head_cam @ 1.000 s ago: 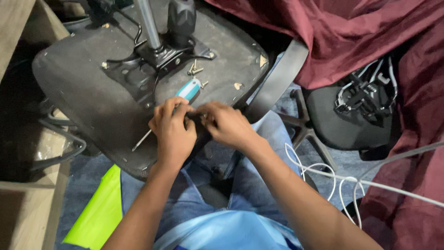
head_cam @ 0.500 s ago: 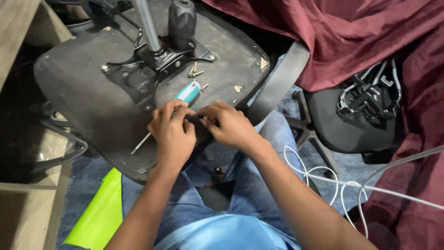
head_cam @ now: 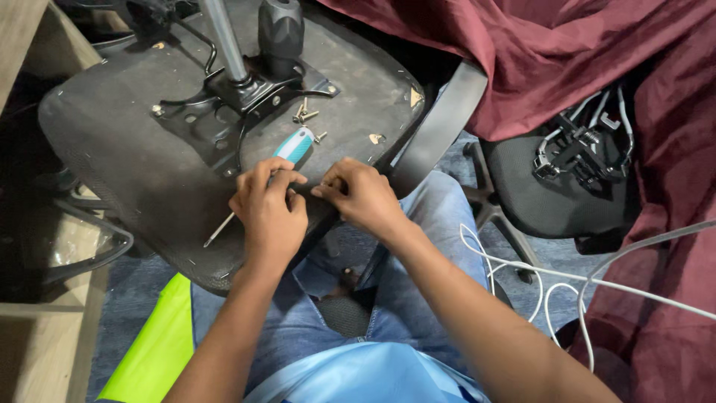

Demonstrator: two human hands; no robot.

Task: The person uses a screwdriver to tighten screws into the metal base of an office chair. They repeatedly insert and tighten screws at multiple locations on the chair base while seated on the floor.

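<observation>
both grips pinched on seat underside

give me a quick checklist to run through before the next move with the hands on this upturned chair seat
1. Seat underside steady across the lap: ok, it rests on the person's knees.
2. Screwdriver within reach: ok, it lies on the seat just under the left hand.
3. Loose screws kept together: ok, a small cluster lies near the metal bracket.
4. Small part pinched between left hand and right hand: cannot tell, the fingers hide it.
5. White cable clear of the work: ok, it lies on the floor to the right.
6. Armrest fixed: cannot tell.
</observation>
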